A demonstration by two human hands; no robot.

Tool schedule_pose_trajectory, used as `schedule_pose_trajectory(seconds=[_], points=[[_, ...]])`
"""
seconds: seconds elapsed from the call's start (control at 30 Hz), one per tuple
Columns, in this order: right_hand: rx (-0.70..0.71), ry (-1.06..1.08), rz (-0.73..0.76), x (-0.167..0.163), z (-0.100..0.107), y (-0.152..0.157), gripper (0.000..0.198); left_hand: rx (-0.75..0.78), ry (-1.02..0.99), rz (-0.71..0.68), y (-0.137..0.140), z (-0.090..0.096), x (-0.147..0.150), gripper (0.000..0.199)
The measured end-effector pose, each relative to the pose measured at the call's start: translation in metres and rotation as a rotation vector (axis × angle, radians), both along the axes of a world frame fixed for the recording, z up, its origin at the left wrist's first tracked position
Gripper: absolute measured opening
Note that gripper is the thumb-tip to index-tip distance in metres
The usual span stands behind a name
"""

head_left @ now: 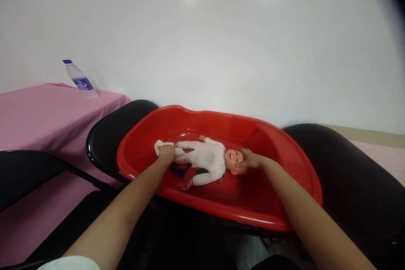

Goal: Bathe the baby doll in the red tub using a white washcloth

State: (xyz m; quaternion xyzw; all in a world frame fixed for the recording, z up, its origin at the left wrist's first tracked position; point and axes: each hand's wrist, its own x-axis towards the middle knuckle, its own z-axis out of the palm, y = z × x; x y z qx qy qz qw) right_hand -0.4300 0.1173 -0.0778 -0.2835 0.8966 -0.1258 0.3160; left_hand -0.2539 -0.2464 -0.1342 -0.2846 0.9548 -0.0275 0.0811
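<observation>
A baby doll (207, 156) in a white body suit lies on its back inside a red baby bathtub (218, 117), its head toward the right. At the doll's feet, my left hand (166, 153) is closed on a white cloth (158, 145); its fingertips are hidden, and it touches or nearly touches the feet. My right hand (249, 159) cups the doll's head from the right, thumb and fingers on either side of it. Something dark, too unclear to name, shows under the doll's legs and back.
Black chairs (110, 128) stand on both sides of the tub, the right chair (344, 173) close against it. A water bottle (81, 80) stands on a table with a pink cloth (57, 114) at the left. Behind the tub rises a white wall (228, 50).
</observation>
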Motion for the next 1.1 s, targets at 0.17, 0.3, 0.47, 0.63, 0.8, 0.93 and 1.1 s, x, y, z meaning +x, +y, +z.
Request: schedule_pose_trajectory(seconds=[0.17,0.3,0.47,0.63,0.8,0.93,1.1], points=[[0.004,-0.002,-0.008,0.000,0.001,-0.001,0.097,0.022,0.184,-0.265,0.017,0.012,-0.011,0.047],[-0.008,-0.015,0.004,-0.002,-0.002,0.000,0.096,0.093,0.189,-0.905,0.038,-0.004,-0.017,0.068],[0.010,-0.018,-0.021,0.003,0.004,-0.001,0.097,0.094,0.044,-1.016,0.030,-0.037,-0.011,0.078],[-0.002,-0.047,-0.034,0.004,0.007,-0.001,0.097,0.014,-0.023,-0.791,0.015,-0.046,-0.009,0.085],[-0.009,-0.034,-0.016,0.001,0.003,0.001,0.098,0.012,-0.076,-0.508,0.006,-0.042,-0.004,0.079],[0.008,-0.029,-0.025,0.004,0.005,-0.001,0.098,-0.024,-0.103,-0.361,0.005,-0.030,0.001,0.064],[0.001,-0.015,-0.022,-0.001,0.003,-0.001,0.095,-0.082,-0.134,-0.075,0.012,-0.001,-0.007,0.053]])
